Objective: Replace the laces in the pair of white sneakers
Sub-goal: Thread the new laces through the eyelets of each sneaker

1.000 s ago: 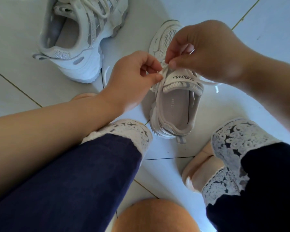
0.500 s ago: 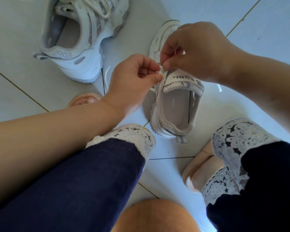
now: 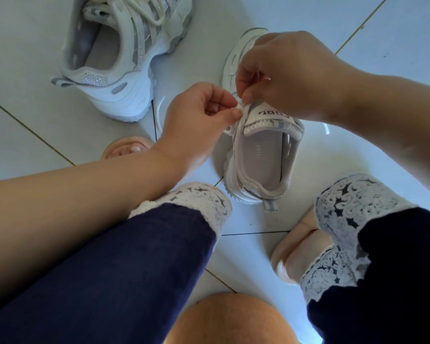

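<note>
A white and grey sneaker [image 3: 261, 167] stands on the tiled floor between my knees, heel toward me, its tongue lettered in black. My left hand [image 3: 199, 120] pinches a white lace [image 3: 235, 126] at the shoe's left eyelets. My right hand [image 3: 291, 75] reaches over the tongue and pinches the same lace just beside the left fingertips. Both hands hide the front lacing. The second sneaker [image 3: 117, 58] sits at the upper left, laced with thick white laces.
My legs in dark blue trousers with white lace cuffs [image 3: 345, 212] flank the shoe, feet in pale slippers [image 3: 293, 252]. A wooden stool edge [image 3: 229, 321] shows at the bottom. A loose lace end [image 3: 158, 112] lies on the floor by the second sneaker.
My right hand has moved left over the tongue toward my left hand. The lace end that trailed to the shoe's right is no longer visible there.
</note>
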The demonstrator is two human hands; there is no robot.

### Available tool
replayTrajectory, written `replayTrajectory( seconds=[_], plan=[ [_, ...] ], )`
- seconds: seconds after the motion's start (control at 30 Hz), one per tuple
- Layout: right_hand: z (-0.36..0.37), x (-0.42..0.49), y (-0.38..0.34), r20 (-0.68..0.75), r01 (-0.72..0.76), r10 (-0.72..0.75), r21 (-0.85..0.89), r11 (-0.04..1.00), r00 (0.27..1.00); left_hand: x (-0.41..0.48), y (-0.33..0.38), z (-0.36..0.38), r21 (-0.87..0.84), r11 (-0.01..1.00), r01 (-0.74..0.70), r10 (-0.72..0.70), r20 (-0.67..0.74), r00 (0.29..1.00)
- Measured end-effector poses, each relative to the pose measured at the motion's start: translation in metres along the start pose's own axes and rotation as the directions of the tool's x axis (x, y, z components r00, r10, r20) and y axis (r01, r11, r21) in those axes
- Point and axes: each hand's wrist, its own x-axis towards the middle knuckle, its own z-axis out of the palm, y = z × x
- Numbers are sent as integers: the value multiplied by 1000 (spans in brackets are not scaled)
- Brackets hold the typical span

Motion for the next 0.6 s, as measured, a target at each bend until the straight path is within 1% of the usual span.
replayTrajectory(
  seconds=[0.1,0.27,0.37,0.43,0.6],
  plan=[
    [-2,2,3,30,10,-11,32,999,999,0,0,0,2,1000,-6,6,-1,1000],
    [-1,2,4,30,-4,2,58,998,1000,0,2,0,-3,1000,-8,8,8,1000],
    [1,3,4,14,-5,5,17,1000,1000,0,2,1,-3,1000,-7,8,10,1000],
    [0,3,4,33,10,-10,8,1000,999,0,1,2,-1,1000,-6,6,10,1000],
    [-3,2,6,77,19,-24,64,998,997,0,1,2,6,1000,-12,12,2,1000]
  ],
)
